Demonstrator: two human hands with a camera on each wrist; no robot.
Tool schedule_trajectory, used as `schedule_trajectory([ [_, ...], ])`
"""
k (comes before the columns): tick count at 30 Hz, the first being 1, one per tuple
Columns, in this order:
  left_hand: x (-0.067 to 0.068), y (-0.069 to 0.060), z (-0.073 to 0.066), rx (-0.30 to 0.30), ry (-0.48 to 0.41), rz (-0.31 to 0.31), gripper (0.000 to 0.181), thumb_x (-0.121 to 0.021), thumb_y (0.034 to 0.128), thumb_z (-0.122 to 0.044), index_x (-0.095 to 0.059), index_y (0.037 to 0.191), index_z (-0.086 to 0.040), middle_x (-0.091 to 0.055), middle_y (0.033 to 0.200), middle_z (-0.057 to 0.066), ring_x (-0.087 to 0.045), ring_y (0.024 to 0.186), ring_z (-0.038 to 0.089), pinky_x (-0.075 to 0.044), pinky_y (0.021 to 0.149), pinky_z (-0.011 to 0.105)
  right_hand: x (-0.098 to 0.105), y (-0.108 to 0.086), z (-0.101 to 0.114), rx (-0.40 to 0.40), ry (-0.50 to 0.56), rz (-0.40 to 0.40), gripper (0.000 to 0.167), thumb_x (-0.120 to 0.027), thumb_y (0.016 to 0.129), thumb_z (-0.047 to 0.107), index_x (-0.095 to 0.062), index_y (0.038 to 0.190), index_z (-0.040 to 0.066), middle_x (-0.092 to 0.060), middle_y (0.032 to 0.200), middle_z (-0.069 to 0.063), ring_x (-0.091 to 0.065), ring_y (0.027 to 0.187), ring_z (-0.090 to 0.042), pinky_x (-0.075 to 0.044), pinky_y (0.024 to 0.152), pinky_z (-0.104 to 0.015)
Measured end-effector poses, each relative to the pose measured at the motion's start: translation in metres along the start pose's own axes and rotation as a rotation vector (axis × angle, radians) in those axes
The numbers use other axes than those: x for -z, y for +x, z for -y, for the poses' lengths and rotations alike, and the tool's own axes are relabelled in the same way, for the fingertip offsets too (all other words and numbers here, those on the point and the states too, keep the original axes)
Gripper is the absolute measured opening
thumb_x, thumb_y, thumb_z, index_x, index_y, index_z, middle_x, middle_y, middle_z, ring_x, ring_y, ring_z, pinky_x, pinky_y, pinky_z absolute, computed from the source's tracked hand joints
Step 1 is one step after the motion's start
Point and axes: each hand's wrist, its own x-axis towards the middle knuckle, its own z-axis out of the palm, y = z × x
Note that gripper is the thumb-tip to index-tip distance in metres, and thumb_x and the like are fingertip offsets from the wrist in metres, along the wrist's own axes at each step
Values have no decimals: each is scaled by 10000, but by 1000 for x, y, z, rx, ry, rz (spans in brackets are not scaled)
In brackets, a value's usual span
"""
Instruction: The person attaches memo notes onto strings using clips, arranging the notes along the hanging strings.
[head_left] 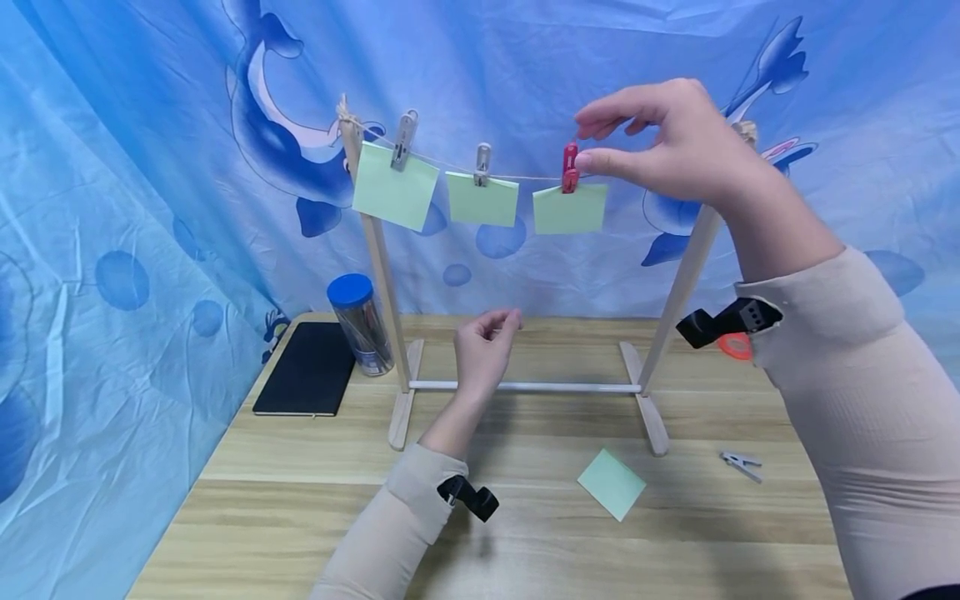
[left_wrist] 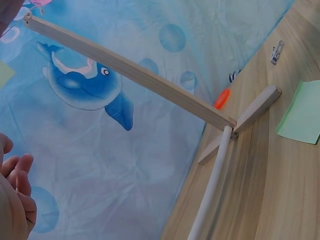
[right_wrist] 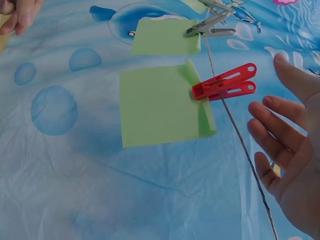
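A red clothespin (right_wrist: 225, 84) clips a green paper note (right_wrist: 162, 107) onto a thin string. Beside the clothespin's handles is my right hand (head_left: 663, 142), thumb and fingers spread apart; the right wrist view shows a gap between them and the clothespin. Along the string to the left, a grey clothespin (head_left: 482, 164) holds a second green note (head_left: 482, 200), and another grey clothespin (head_left: 404, 140) holds a third note (head_left: 393, 185), which hangs tilted. My left hand (head_left: 483, 350) hovers below the line near the white crossbar (head_left: 525, 387), fingers loosely curled around nothing.
Wooden posts (head_left: 682, 283) carry the string. On the table lie a loose green note (head_left: 611, 484), a grey clothespin (head_left: 741, 465), a black notebook (head_left: 306, 367) and an orange-red object (head_left: 735, 347). A blue-lidded jar (head_left: 362, 325) stands by the left post.
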Motion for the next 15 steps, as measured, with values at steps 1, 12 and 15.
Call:
schedule_trajectory([
  [1,0,-1,1,1,2,5,195,-728,939,-176,-778,916,11,-737,820,169,-508,560,41,-383,491,172,1,-2,-1,13,6,-22,399,-801,881,136,-713,1267,82,-721,1163,-101,-563,1039,-8,-395,895,-195],
  [12,-1,-15,25,43,179,287,216,-717,945,-259,-782,1053,-84,-739,944,17,-556,694,79,-459,608,219,23,-65,-27,110,106,-394,307,-763,905,93,-709,1140,-96,-739,1109,41,-636,981,-42,-470,873,-163],
  [15,-2,-21,34,36,223,373,220,-712,952,-256,-774,1085,-92,-741,963,5,-572,707,72,-481,609,228,21,-95,-36,102,203,-502,308,-769,893,84,-698,1075,-154,-749,1051,21,-640,938,-83,-475,874,-186],
])
